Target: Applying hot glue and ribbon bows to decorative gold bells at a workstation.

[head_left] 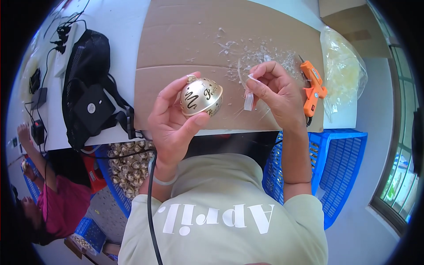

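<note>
Big cardboard sheet (176, 37), two hands, one gold ball (199, 99), one skinny strip

So over the cardboard, the ball's cradled in the left hand (173, 126), fingers curled round it. Off to its right, with a clear gap between, a translucent strip (248, 102) is pinched by the right hand's (278, 92) thumb and fingertip, dangling lengthwise toward the wearer. The ball's tiny loop (191, 79) is pointed away from the wearer, nearer the left fingertips.

Glossy metallic ball (201, 98), matt cardboard sheet (176, 37)
</note>
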A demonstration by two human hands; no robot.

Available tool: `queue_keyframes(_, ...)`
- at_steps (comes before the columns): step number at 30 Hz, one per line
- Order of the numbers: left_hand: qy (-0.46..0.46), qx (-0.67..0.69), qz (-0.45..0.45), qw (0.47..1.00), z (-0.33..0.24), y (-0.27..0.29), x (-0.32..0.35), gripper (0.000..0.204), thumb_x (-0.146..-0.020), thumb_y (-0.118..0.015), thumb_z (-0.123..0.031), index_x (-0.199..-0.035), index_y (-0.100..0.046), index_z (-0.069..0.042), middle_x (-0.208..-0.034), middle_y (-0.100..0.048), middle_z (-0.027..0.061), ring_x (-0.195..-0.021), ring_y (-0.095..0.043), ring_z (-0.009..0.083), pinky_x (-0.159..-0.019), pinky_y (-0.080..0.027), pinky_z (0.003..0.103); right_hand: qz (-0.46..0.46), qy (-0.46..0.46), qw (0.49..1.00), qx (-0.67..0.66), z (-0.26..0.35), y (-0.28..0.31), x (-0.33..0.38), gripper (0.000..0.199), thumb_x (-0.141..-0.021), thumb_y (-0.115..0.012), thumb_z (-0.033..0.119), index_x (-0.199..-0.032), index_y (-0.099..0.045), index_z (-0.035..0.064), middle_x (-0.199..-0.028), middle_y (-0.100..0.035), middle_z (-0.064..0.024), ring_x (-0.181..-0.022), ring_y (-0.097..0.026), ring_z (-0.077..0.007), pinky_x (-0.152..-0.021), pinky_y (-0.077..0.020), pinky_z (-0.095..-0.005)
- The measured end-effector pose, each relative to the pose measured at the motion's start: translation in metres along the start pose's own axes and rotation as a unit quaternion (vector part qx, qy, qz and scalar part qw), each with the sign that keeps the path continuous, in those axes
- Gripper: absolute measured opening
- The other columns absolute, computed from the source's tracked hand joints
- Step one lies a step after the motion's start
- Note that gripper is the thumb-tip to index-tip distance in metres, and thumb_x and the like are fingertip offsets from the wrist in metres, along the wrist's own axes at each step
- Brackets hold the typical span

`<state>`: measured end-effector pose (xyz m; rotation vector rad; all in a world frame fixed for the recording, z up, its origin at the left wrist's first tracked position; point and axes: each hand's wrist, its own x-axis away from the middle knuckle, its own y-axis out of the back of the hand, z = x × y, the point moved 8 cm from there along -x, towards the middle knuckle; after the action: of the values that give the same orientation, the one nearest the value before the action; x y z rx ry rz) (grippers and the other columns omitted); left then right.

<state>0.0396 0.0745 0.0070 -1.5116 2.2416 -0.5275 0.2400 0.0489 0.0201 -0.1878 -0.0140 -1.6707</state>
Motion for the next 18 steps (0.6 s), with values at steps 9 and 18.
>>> queue_keyframes(9, -0.052, 0.013, -0.041, 0.998, -0.013, 0.019, -0.001, 0.061, -0.081, -0.073, -0.006, -0.132, -0.041, 0.004, -0.132, -0.050, 0.0220, -0.115, -0.056, 0.0250, -0.094, -0.052, 0.037, 0.058, 0.033, 0.966, 0.249, 0.010, -0.029, -0.007, 0.045, -0.081, -0.070, -0.001, -0.121, -0.048, 0.0013, -0.095, -0.060, -0.0071, -0.079, -0.059, -0.0095, -0.071, -0.0468, -0.0204)
queue_keyframes(18, 0.054, 0.143, -0.010, 0.988, 0.000, -0.003, -0.007, 0.051, -0.089, -0.065, -0.011, -0.132, -0.041, 0.004, -0.125, -0.054, 0.0194, -0.112, -0.058, 0.0262, -0.080, -0.060, 0.044, 0.076, 0.073, 0.946, 0.307, 0.022, -0.047, 0.000, 0.061, -0.073, -0.075, -0.003, -0.124, -0.043, 0.0031, -0.097, -0.061, -0.0074, -0.074, -0.053, -0.0097, -0.068, -0.0450, -0.0214)
